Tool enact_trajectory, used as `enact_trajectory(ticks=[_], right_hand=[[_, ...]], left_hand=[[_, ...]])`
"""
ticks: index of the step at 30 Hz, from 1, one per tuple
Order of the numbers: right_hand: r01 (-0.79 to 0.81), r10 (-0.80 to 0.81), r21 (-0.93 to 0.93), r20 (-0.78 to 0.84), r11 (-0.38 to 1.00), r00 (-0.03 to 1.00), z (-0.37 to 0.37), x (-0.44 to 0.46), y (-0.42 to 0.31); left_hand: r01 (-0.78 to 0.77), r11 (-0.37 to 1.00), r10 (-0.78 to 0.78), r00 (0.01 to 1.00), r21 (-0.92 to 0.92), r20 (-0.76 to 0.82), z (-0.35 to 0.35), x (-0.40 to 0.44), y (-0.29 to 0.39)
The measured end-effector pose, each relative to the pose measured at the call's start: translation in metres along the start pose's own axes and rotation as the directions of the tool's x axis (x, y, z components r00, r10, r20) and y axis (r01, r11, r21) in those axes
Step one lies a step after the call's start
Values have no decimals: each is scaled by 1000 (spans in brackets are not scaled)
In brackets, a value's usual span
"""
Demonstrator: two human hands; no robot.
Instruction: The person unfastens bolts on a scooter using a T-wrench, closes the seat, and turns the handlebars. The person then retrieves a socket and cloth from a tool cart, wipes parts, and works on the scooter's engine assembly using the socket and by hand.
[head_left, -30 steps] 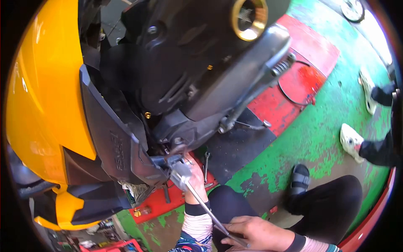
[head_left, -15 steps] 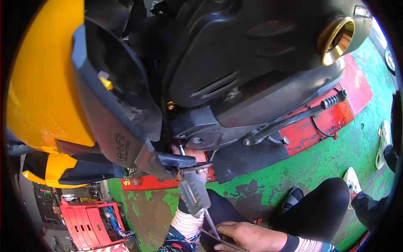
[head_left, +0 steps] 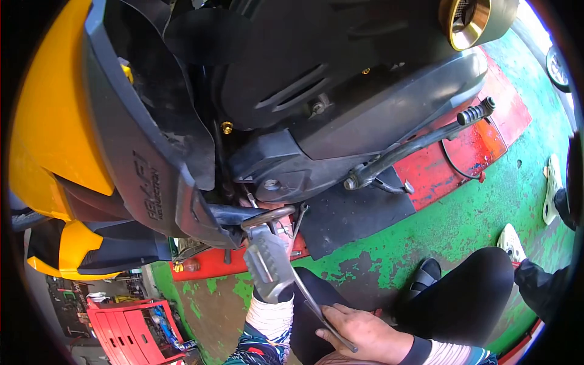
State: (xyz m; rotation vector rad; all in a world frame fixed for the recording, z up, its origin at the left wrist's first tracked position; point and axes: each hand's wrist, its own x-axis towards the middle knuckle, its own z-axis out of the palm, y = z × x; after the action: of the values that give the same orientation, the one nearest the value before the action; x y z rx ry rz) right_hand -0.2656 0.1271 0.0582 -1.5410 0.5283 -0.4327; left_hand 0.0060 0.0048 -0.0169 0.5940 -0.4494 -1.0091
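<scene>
My right hand (head_left: 368, 333) is closed around a T-handle wrench (head_left: 309, 297), whose long shaft runs up behind the footpeg (head_left: 266, 261) toward the underside of the scooter's engine (head_left: 277, 182). My left arm reaches up behind the footpeg. Only part of my left hand (head_left: 283, 226) shows below the engine, its fingers mostly hidden by the footpeg and its bracket. A slim metal tool (head_left: 300, 220) stands beside that hand; I cannot tell whether it is held. The engine's lower edge has a round recess (head_left: 271, 184) near the shaft's upper end.
The kick lever (head_left: 420, 143) juts out at right, above a red lift platform (head_left: 456, 170) with a black mat (head_left: 359, 222). Yellow and dark body panels (head_left: 55, 152) fill the left. A red tool cabinet (head_left: 131, 334) stands lower left. Another person's shoe (head_left: 512, 248) is at right.
The view has shifted, so the scooter sits higher and further left. The wrench's crossbar has turned and now lies nearly in line with its shaft, still in my right hand.
</scene>
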Motion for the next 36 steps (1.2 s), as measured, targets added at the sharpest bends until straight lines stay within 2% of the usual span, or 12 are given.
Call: enact_trajectory(ticks=[2, 9, 14, 17, 21, 26, 30, 33, 36], right_hand=[[-37, 37, 1, 10, 999, 999, -1, -2, -3], [-63, 66, -177, 12, 982, 998, 4, -6, -1], [-81, 90, -114, 72, 990, 993, 3, -6, 1], [-70, 59, -195, -61, 978, 996, 4, -6, 2], [-82, 53, -216, -135, 973, 989, 5, -6, 8], [-119, 96, -174, -137, 978, 986, 5, -4, 6], [-84, 46, -200, -187, 976, 981, 4, 1, 5], [-75, 69, -126, -55, 989, 996, 0, 2, -1], [-55, 48, -96, -70, 994, 996, 1, 3, -2]], left_hand=[[7, 1000, -7, 1000, 7, 8, -3, -5, 3], [-19, 1000, 18, 1000, 25, 15, -13, -34, 10], [-12, 1000, 11, 1000, 29, 27, -13, -43, 16], [-13, 999, 11, 999, 33, 49, -9, -31, 11], [2, 999, -4, 997, 35, 74, -9, -33, 16], [28, 999, -31, 996, 44, 83, -12, -43, 15], [36, 998, -41, 996, 57, 84, -16, -51, 22], [44, 997, -49, 995, 58, 83, -18, -64, 13], [50, 997, -55, 995, 60, 82, -19, -67, 18]])
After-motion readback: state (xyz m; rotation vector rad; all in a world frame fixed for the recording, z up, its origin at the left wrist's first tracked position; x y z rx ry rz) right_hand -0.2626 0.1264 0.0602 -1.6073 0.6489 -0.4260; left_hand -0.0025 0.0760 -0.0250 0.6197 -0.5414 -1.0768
